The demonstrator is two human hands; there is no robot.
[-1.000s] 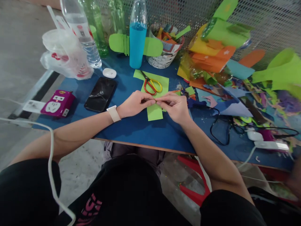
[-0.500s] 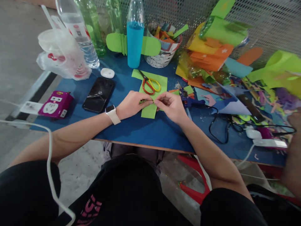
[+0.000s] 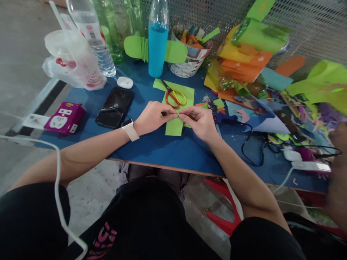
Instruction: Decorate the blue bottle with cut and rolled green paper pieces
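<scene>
A green paper strip (image 3: 174, 126) lies on the blue table (image 3: 162, 151), and both my hands pinch its upper edge. My left hand (image 3: 153, 117), with a white watch on the wrist, grips it from the left. My right hand (image 3: 199, 122) grips it from the right, the fingertips of both hands meeting at the fold. Just beyond them lie red and yellow scissors (image 3: 175, 96) on a larger green sheet (image 3: 187, 92).
A black phone (image 3: 115, 107), a white earbud case (image 3: 125, 82) and a purple power strip (image 3: 63, 117) lie to the left. Bottles, a blue bottle with green wings (image 3: 156, 47), a scrap basket (image 3: 189, 59) stand behind. Paper scraps, a glue gun (image 3: 221, 116) and cables crowd the right.
My hands keep pinching the green strip at much the same spot; its lower end looks shorter than a second ago. The view has shifted slightly.
</scene>
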